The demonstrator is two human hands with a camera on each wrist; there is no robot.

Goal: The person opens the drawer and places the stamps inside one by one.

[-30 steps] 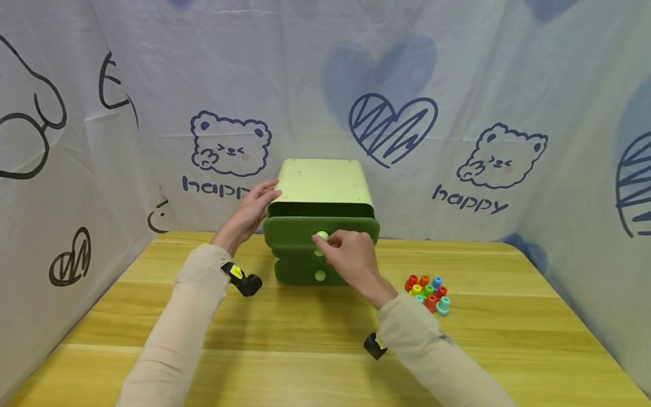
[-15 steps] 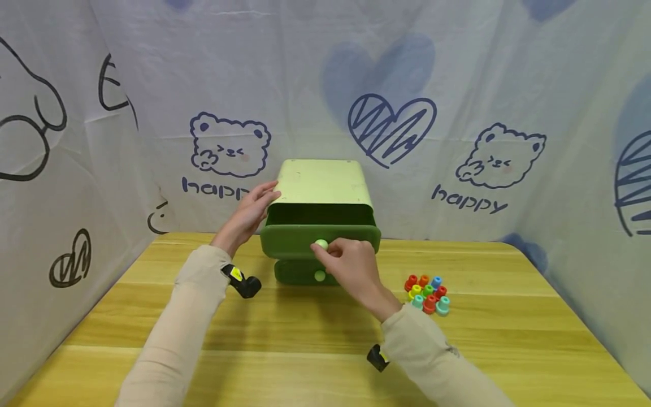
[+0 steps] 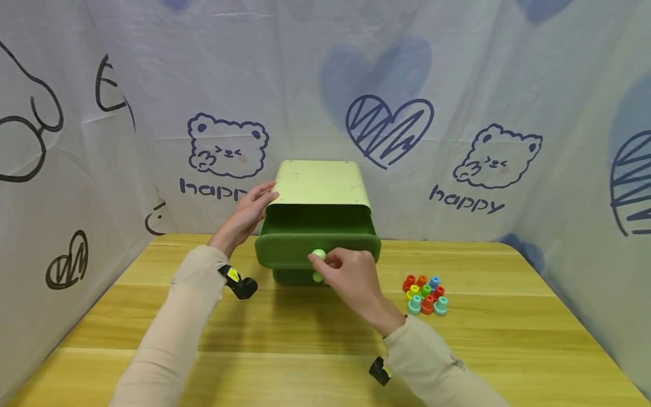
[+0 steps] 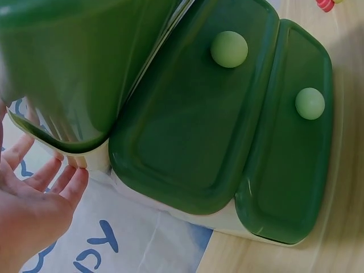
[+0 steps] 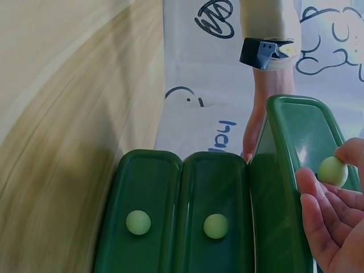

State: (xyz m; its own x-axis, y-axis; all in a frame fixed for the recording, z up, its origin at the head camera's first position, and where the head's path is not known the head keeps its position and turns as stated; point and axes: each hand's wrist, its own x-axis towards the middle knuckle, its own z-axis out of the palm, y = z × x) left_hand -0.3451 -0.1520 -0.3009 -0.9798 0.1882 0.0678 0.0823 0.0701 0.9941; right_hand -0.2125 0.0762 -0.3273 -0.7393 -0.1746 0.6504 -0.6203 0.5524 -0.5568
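Observation:
A small cabinet with a pale yellow-green top and dark green drawers stands at the back of the table. Its top drawer is pulled out, and the dark interior shows above the front. My right hand pinches that drawer's round light-green knob between thumb and fingers. Against the cabinet's left side and upper edge rests my left hand, fingers extended. In the left wrist view, the middle drawer and bottom drawer are closed, each with its own round knob. The top drawer partly hides them in the head view.
Several colourful pegs stand grouped on the wooden table, right of the cabinet. A printed cloth with hearts and bears hangs behind and at both sides. A black wrist device sits on the left sleeve.
My right hand has drawn the top drawer outward toward me, widening the gap above its front. The left hand keeps its place on the cabinet. The pegs have not moved.

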